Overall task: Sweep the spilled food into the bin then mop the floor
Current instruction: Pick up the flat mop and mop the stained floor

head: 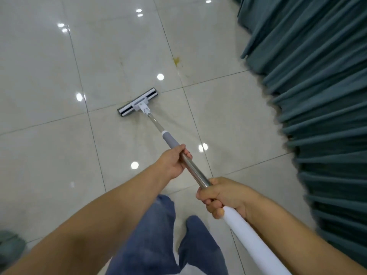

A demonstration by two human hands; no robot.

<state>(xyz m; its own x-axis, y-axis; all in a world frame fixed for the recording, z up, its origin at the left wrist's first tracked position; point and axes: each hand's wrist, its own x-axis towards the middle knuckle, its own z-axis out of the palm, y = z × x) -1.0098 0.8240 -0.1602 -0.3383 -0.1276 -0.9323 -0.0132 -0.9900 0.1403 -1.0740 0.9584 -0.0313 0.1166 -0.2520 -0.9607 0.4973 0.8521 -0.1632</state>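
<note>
Mop (184, 157): a long pole slanting from the lower right up to a flat head near the middle of the floor.
Mop head (138, 102): white and grey, flat on the floor, lying across a grout line where tiles meet.
Pole: bare metal between the two hands, a grey sleeve just beyond the left hand, a white grip below the right hand.
Left hand (172, 162): further down the pole, its fingers (185, 152) curled around the metal at the lower end of the grey sleeve.
Right hand (222, 196): nearer the body, fingers wrapped tight where the metal meets the white grip.
Floor (49, 76): glossy pale tiles with bright light reflections.
Stain (176, 60): a small yellowish smear well beyond the mop head, near a grout line.
Curtain (317, 76): teal, pleated, hanging along the right side.
Legs (158, 235): in blue jeans, below the arms.
</note>
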